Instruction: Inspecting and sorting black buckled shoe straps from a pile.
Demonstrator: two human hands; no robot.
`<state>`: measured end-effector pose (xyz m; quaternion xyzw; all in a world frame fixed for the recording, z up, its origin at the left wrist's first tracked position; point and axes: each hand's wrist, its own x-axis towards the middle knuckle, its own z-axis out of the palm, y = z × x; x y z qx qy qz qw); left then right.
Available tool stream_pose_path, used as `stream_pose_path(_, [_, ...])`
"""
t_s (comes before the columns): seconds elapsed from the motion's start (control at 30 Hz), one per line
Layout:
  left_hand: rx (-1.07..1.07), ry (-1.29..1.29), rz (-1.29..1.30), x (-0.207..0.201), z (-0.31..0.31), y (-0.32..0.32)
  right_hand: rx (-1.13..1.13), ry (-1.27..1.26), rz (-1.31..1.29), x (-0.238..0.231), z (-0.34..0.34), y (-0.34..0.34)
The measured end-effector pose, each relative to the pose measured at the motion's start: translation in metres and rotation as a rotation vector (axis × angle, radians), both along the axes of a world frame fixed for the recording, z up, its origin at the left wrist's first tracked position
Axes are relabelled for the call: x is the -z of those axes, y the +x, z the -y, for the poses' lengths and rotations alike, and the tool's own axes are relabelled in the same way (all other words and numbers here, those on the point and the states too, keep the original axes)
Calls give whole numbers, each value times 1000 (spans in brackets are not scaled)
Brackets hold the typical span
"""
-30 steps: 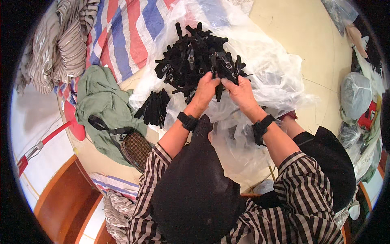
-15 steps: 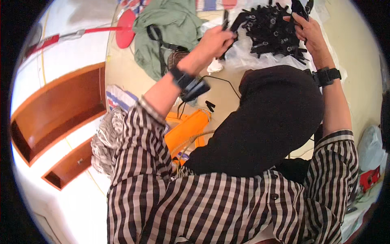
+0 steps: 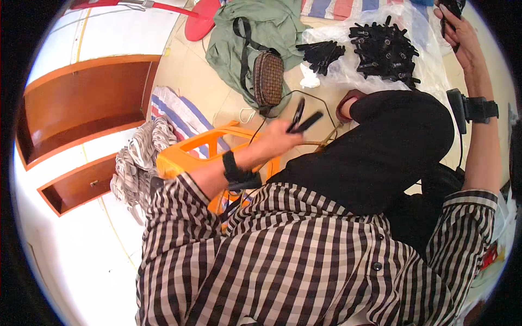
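Note:
My left hand (image 3: 280, 138), blurred by motion, is closed on a V-shaped black strap piece (image 3: 304, 122) and hovers above an orange plastic stool (image 3: 185, 160). At the upper right, my right hand (image 3: 462, 38) is closed round a black item (image 3: 452, 10) partly cut off by the picture's rim; its kind is unclear. On a clear plastic sheet (image 3: 337, 70) lies a large heap of black straps with metal buckles (image 3: 383, 51). A smaller bunch of black straps (image 3: 323, 56) sits to its left, apart from both hands.
A brown patterned waist bag (image 3: 268, 79) rests on a green cloth (image 3: 228, 46). Pale bundled cords (image 3: 144, 146) lie beside a striped woven sheet (image 3: 176, 114). A red round disc (image 3: 202, 20) is at the back, and wooden shelving (image 3: 92, 92) stands left. A thin dark cable (image 3: 321, 103) crosses the floor.
My left hand has moved back from beside the strap heap toward the stool, carrying the black strap piece. My right hand has gone outward to the right with its black item. The smaller bunch now shows.

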<state>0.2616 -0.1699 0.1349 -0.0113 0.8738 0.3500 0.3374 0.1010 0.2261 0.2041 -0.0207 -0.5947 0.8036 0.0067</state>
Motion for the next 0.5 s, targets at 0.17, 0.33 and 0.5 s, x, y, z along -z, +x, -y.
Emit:
stream_pose_path(0.17, [261, -30, 28, 23, 36, 54, 8, 219, -57, 29, 5, -11])
stream_pose_path(0.33, [469, -26, -5, 55, 11, 36, -41, 244, -17, 44, -7, -12])
stream_pose_path(0.5, [497, -14, 20, 45, 30, 46, -73, 131, -62, 44, -11, -13])
